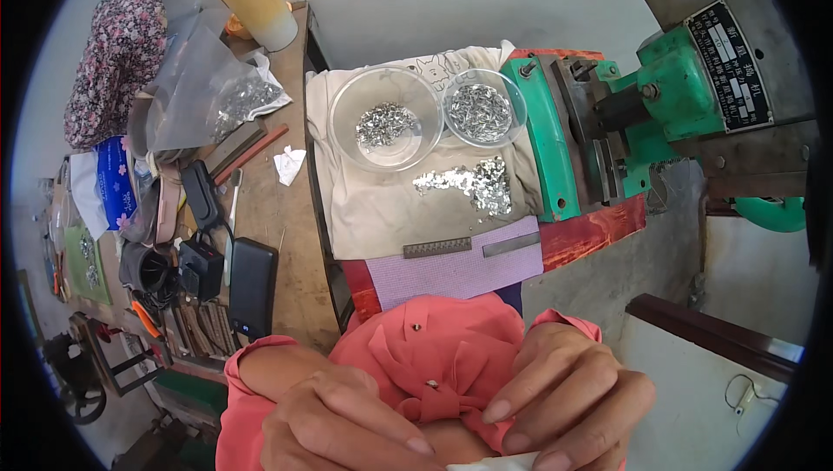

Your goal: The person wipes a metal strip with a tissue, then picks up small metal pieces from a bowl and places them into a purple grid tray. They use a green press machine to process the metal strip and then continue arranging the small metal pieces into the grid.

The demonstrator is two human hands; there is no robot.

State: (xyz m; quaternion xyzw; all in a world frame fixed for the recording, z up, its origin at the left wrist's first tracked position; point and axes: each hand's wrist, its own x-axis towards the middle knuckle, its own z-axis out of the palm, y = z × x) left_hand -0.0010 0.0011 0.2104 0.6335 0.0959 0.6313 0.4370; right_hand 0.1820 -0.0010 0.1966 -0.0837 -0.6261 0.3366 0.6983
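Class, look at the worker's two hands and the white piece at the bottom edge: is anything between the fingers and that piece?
Nothing visible. The left hand and the right hand both close in on the white piece, and the right fingertips appear to touch it. Most of the piece is cut off by the picture's edge.

Both at six o'clock, close against the body: left hand (347, 423) curled knuckles-up, right hand (568, 401) with fingers bent inward, fingertips nearly meeting, pink sleeves pushed back.

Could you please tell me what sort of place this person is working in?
Probably a small workshop for metal parts. A green bench press stands at the right, two clear bowls of small silvery pieces sit on a cloth, and a cluttered wooden workbench stands to the left.
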